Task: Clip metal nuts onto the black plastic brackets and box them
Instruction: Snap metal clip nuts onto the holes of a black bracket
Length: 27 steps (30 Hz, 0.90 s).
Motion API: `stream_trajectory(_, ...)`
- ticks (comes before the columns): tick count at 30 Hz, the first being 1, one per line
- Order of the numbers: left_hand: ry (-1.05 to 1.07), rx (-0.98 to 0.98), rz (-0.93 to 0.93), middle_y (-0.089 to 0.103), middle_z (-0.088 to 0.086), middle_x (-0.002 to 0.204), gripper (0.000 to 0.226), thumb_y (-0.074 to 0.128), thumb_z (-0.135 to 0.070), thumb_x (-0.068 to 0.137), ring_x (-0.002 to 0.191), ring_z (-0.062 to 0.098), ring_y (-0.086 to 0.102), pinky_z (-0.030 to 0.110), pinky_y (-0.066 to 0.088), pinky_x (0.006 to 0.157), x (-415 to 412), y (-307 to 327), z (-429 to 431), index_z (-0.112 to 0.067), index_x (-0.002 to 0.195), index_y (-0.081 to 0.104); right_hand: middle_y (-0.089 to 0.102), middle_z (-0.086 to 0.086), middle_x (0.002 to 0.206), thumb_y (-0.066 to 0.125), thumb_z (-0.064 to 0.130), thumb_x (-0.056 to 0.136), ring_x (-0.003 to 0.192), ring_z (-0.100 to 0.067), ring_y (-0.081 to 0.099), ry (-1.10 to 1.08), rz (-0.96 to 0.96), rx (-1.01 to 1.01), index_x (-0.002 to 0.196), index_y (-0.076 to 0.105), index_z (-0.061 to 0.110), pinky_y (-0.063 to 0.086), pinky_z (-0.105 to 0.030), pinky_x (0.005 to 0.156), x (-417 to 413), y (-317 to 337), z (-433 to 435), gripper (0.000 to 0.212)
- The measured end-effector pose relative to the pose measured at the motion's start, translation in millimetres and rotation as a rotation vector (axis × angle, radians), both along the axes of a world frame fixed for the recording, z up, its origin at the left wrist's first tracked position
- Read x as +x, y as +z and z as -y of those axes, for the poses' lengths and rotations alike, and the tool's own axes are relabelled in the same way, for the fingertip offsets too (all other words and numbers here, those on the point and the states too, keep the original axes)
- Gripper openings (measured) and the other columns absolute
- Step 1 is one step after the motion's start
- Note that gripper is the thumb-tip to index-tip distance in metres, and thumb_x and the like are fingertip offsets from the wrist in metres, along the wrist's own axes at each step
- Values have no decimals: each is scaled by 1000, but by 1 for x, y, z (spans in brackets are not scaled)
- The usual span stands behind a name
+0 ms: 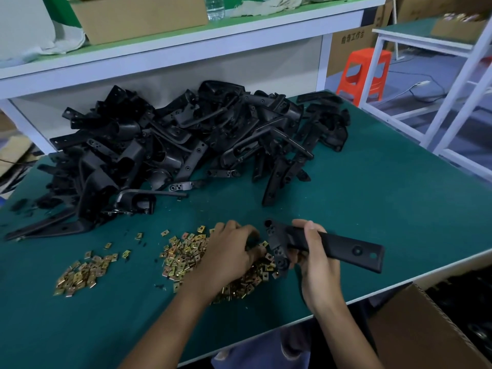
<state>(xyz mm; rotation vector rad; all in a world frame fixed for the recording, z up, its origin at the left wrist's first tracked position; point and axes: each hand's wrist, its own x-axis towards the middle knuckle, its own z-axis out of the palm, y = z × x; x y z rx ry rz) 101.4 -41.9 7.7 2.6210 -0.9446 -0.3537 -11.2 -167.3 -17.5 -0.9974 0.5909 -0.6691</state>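
Note:
My right hand point(316, 259) grips a long black plastic bracket point(343, 246) around its middle, holding it just above the green table near the front edge. My left hand point(229, 249) reaches down into the pile of small brass-coloured metal nuts point(183, 254), fingers curled over the nuts next to the bracket's perforated end point(277, 249). Whether a nut is pinched between the fingertips is hidden. A large heap of black brackets point(186, 145) fills the back of the table.
A smaller scatter of nuts point(80, 275) lies at the left. An open cardboard box point(415, 326) stands below the table's front right corner. A white shelf point(159, 57) with a carton runs behind the heap. An orange stool point(364, 70) stands beyond the table.

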Motion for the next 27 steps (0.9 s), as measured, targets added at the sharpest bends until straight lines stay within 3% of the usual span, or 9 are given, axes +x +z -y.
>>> stream_trajectory(5,26,-63,-45,52,-14,94,18,66,-46,92,103,17,46,31,37,80,-4,2,7,-32,103,60,73,-7,101,50,31,104,97,-25,67,3,9,35,108,71,7,51,-45,86,-1,0,2,31)
stream_trajectory(9,128,-209,-127,61,-18,92,12,67,-37,94,87,3,56,20,39,65,-5,3,-2,-33,95,56,72,-3,95,54,33,101,87,-16,67,21,43,83,107,70,4,54,-27,73,-1,2,5,34)
stream_trajectory(13,143,-343,-138,61,-30,103,20,64,-33,96,96,-14,55,9,39,79,-7,8,-20,-37,115,65,73,-7,100,52,31,105,90,-19,69,57,69,122,103,73,9,54,-30,75,-4,1,8,30)
stream_trajectory(18,238,-442,-176,70,-26,94,8,65,-33,94,93,-11,61,15,45,80,-4,17,-41,-38,97,70,71,-6,99,54,31,103,84,-17,64,100,62,109,101,75,14,49,-27,66,-4,1,7,27)
stream_trajectory(21,300,-534,-230,71,-28,93,9,67,-31,93,90,-9,65,16,49,79,-4,20,-51,-34,96,75,72,-8,102,61,30,97,86,-19,64,128,84,137,102,75,15,49,-29,66,-4,2,6,21)
stream_trajectory(23,385,-646,-318,74,-21,94,10,69,-26,93,88,-6,67,14,50,76,-7,23,-56,-30,97,77,73,-13,107,69,26,87,92,-24,67,160,119,192,108,72,13,53,-33,72,-2,3,3,25)
stream_trajectory(27,532,-994,-761,77,12,92,16,69,-4,90,79,16,72,24,58,69,-30,32,-50,-8,104,74,74,-15,110,68,11,82,90,-23,74,287,219,330,118,65,12,60,-27,68,1,4,-11,36)
